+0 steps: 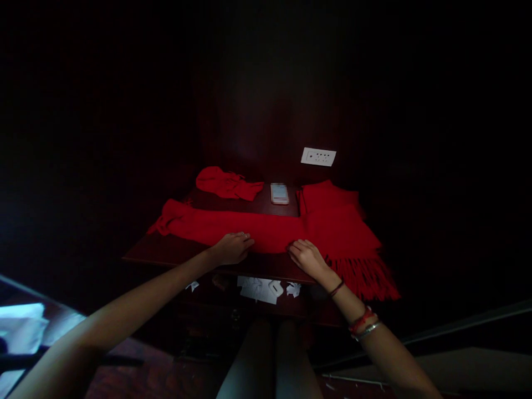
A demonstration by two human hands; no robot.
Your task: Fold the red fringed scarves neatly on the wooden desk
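Observation:
A long red scarf (270,224), laid as a narrow band, stretches across the dark wooden desk and is bunched at its left end. My left hand (233,247) rests on its near edge around the middle, fingers curled against the cloth. Farther right along the same edge, my right hand (307,257) has its fingers bent and closed on the cloth. To the right lies more red cloth with a long fringe (368,277), some of it hanging over the front edge. Whether this is the same scarf, I cannot tell. Behind the band sits a crumpled red cloth (228,184).
A phone (280,194) lies at the back of the desk (166,250), below a white wall socket plate (318,157). Under the desktop, a shelf or drawer holds papers (253,288), a small white case (275,288) and crumpled paper (293,289). The surroundings are very dark.

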